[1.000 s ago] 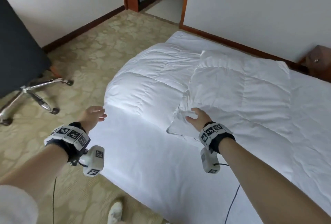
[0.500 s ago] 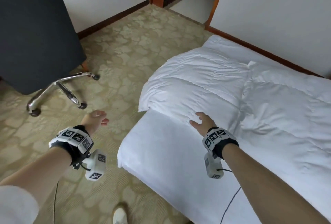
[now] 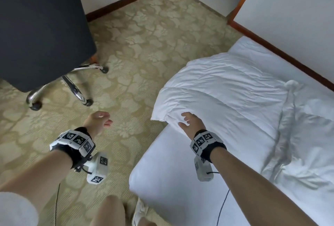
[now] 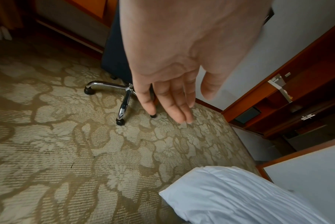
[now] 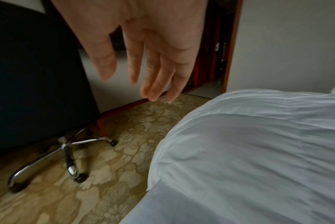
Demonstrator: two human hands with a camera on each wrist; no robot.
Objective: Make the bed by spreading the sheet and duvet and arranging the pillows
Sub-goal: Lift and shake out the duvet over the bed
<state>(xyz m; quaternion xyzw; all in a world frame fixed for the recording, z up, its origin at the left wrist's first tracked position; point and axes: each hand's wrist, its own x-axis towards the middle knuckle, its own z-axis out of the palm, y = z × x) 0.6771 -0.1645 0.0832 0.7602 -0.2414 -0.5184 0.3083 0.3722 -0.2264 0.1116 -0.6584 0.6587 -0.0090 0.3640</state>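
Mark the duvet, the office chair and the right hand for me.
duvet (image 3: pixel 226 88), head view, top of folded bulk.
office chair (image 3: pixel 36 26), head view, dark backrest.
right hand (image 3: pixel 191 122), head view, back of hand.

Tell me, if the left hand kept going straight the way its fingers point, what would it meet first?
Probably the office chair: the left hand is open above the carpet, fingers aimed at its chrome base. Depth is uncertain; it may reach carpet first.

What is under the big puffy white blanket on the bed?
The duvet lies on the white sheet, which shows bare at the near corner. Whatever else lies beneath its folds is covered.
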